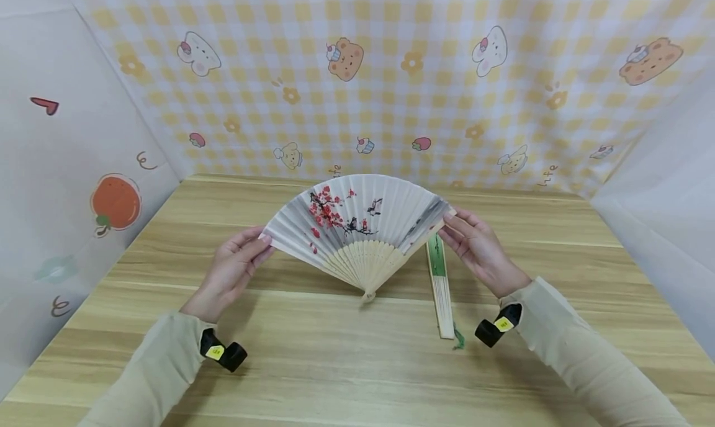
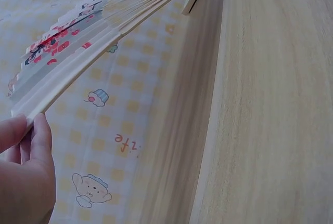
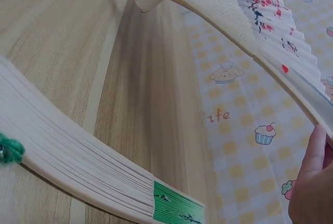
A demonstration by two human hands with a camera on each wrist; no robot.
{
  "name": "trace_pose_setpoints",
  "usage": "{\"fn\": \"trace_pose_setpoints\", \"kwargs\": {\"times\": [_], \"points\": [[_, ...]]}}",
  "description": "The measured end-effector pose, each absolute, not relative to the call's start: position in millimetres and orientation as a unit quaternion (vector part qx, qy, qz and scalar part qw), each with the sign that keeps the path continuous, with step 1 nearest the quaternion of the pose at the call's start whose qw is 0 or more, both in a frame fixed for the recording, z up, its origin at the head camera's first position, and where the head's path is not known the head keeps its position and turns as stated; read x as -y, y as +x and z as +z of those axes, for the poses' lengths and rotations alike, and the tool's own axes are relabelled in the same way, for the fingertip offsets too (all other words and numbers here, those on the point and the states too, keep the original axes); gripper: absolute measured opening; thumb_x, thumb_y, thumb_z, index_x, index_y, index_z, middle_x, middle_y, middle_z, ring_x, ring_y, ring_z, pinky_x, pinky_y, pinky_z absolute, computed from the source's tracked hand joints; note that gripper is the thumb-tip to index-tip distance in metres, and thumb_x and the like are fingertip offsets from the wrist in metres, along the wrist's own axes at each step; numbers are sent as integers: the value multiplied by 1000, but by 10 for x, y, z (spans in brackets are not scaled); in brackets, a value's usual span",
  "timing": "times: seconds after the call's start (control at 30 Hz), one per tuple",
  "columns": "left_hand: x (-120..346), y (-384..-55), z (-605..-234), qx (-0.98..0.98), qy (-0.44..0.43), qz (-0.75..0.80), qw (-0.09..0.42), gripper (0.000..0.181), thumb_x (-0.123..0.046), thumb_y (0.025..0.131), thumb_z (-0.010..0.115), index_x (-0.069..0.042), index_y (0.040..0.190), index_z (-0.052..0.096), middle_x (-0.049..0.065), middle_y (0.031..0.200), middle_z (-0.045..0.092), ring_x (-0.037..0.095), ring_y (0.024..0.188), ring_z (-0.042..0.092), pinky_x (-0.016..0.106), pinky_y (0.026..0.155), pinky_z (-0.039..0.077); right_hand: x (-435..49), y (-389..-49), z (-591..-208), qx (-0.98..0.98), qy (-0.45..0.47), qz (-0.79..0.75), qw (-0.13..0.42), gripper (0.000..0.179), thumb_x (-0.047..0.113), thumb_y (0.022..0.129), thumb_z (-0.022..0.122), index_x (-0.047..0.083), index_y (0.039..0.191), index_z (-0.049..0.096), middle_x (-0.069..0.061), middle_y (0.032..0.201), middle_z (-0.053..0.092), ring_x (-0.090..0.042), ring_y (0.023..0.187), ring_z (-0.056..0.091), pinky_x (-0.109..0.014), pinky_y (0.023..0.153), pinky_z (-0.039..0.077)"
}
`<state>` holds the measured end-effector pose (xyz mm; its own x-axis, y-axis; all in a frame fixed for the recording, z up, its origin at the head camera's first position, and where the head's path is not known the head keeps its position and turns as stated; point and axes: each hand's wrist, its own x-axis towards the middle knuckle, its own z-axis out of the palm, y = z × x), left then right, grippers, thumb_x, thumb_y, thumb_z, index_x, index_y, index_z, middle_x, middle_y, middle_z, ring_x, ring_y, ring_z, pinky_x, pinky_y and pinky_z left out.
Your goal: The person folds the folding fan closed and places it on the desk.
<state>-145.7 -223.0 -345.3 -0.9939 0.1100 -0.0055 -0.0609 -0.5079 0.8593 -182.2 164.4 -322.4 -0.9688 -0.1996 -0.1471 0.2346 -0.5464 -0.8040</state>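
Note:
A white folding fan [image 1: 357, 219], painted with red blossoms, dark branches and birds, is spread wide in the head view. Its pale ribs meet at a pivot at the bottom. My left hand [image 1: 237, 265] pinches the fan's left outer rib near the tip. At the opposite end, my right hand [image 1: 477, 247] pinches the right outer rib near its tip. Both wrist views show the fan raised off the tabletop, with thumb and fingers at its edge: left hand [image 2: 28, 167], right hand [image 3: 315, 182].
A folded green fan [image 1: 441, 290] with pale ribs and a green tassel [image 1: 459, 338] lies on the wooden table [image 1: 335, 365], just left of my right wrist. Behind the table hangs a yellow checked cloth [image 1: 380, 110]. White cloth [image 1: 50, 185] covers the left side.

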Motion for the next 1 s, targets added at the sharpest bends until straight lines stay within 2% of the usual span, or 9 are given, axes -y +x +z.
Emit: {"fn": "trace_pose_setpoints", "kwargs": {"times": [0.7,1.0], "points": [[2152,-1458,-3410,-507,30,860,59,17,4,88,49,-8,93,61,4,91,62,12,84,61,18,78,48,-1612,-1817,-3241,-477,-10,-869,130,12,2,89,50,7,94,60,-5,93,63,-13,83,61,-21,77,49],[2126,-1454,-3391,-510,39,857,63,17,3,88,50,-8,93,61,4,92,62,12,85,61,19,79,48,-1574,-1806,-3232,-485,-8,-863,143,14,2,88,51,8,96,61,-5,93,63,-13,83,61,-20,77,49]]}}
